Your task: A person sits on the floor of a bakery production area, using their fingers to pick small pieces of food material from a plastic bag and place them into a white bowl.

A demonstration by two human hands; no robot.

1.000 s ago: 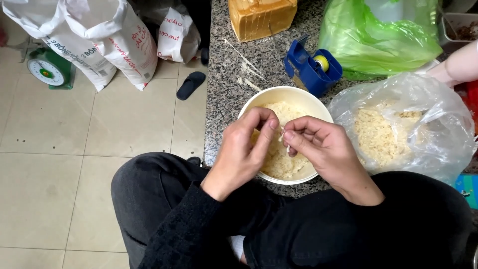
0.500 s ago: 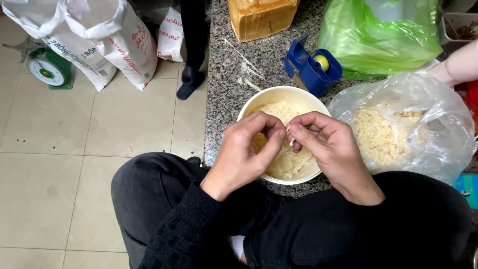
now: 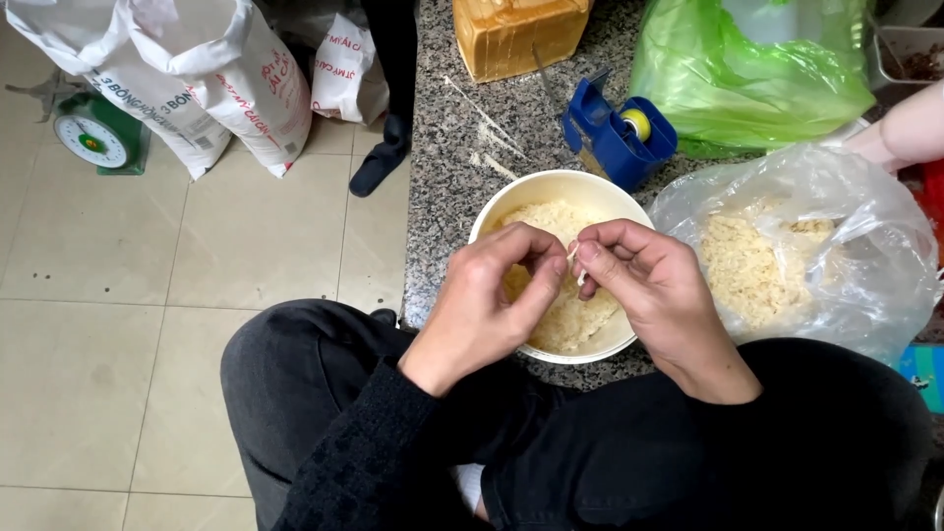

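Observation:
A round white bowl (image 3: 531,192) full of pale yellow shredded bits stands on the speckled granite slab (image 3: 447,177) in front of my knees. My left hand (image 3: 492,300) and my right hand (image 3: 644,290) meet over the bowl. Their fingertips pinch one small pale sliver (image 3: 575,264) between them. Both hands cover the bowl's near half.
A clear plastic bag (image 3: 806,246) of the same pale shreds lies right of the bowl, with another person's hand (image 3: 910,133) behind it. Further back are a blue tape dispenser (image 3: 615,133), a green bag (image 3: 752,74) and a loaf-like block (image 3: 516,34). White sacks (image 3: 197,84), a scale (image 3: 93,133) and someone's leg (image 3: 388,108) occupy the tiled floor.
My fingertips have drawn closer together over the bowl. The other person's leg has stepped in at the top of the floor, by the slab's edge.

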